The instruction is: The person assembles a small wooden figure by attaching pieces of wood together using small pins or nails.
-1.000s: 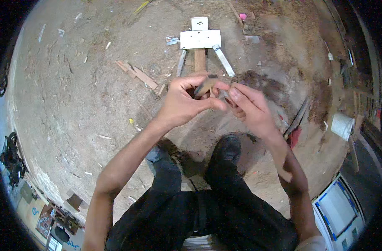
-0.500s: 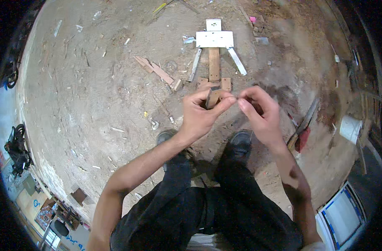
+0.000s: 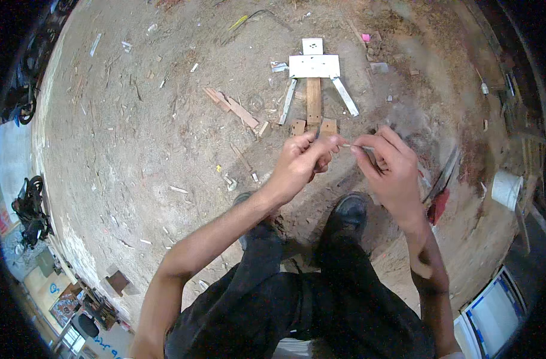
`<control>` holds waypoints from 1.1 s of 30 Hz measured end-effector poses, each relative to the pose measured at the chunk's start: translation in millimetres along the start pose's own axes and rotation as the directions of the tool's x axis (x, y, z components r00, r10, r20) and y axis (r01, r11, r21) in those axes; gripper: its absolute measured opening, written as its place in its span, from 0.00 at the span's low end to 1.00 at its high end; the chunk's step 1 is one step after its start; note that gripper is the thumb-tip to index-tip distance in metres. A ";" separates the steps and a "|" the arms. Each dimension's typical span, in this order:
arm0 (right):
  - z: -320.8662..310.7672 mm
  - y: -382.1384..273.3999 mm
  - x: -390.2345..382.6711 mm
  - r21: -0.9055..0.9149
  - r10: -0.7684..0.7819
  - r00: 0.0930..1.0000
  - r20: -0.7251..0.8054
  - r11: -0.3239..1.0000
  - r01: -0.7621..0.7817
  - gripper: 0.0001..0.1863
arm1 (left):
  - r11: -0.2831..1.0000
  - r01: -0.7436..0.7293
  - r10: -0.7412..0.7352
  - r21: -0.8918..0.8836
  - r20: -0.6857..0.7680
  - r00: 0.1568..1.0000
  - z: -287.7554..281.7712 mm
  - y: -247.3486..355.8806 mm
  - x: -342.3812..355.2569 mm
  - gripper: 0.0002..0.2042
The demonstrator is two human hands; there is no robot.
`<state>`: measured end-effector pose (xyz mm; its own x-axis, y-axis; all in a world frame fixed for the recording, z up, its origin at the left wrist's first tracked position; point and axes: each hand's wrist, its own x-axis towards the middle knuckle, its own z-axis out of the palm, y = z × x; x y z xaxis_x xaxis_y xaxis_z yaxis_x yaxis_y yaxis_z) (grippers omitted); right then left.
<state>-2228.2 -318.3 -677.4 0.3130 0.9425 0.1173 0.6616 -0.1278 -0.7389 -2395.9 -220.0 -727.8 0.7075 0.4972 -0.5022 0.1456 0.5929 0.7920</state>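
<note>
In front of me my left hand [image 3: 303, 160] is closed, fingers curled in. A thin dark edge, matching the small brown wooden block seen there a moment ago, shows above its fingers; the rest is hidden. My right hand [image 3: 390, 167] pinches a thin, pale, nail-like sliver [image 3: 346, 145] whose other end meets my left fingertips; its exact kind is too small to tell. Beyond them lies a figure of boards: a white square [image 3: 312, 46], a white rectangle [image 3: 314, 66], a brown plank [image 3: 314, 99], two slanted pale strips [image 3: 345, 97] and small brown blocks [image 3: 328, 127].
A handsaw with a red handle [image 3: 439, 206] lies on the dirt floor at right, near a white bucket [image 3: 506, 189]. Reddish wood offcuts [image 3: 232, 107] lie left of the figure, amid scattered scraps. A motorcycle [image 3: 31, 209] stands at far left.
Both hands have shifted slightly right in view. My left hand has turned, so the wooden block is mostly hidden. The thin sliver between my fingertips now shows more plainly.
</note>
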 end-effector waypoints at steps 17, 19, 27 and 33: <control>1.4 -7.3 0.7 -0.130 -0.234 0.971 -0.049 0.965 0.227 0.12 | 0.995 0.034 -0.027 -0.099 0.074 0.997 12.1 1.4 -11.2 0.21; 2.4 -7.4 0.1 -0.124 -0.233 0.970 -0.064 0.967 0.224 0.13 | 0.988 0.004 0.007 -0.154 0.073 0.997 14.5 3.1 -13.1 0.18; 1.7 -10.2 0.7 -0.086 -0.165 0.980 -0.108 0.984 0.156 0.12 | 0.982 -0.063 0.074 -0.177 0.056 0.996 16.8 1.9 -11.7 0.15; 3.5 -10.6 0.0 -0.041 -0.118 0.988 -0.100 0.993 0.114 0.11 | 0.986 -0.085 0.095 -0.141 0.065 0.993 14.7 -3.0 -9.3 0.15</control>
<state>-2237.6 -315.8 -671.9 0.2993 0.9153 0.2694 0.7204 -0.0316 -0.6928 -2392.7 -235.7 -720.4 0.7615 0.5093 -0.4009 -0.0142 0.6315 0.7753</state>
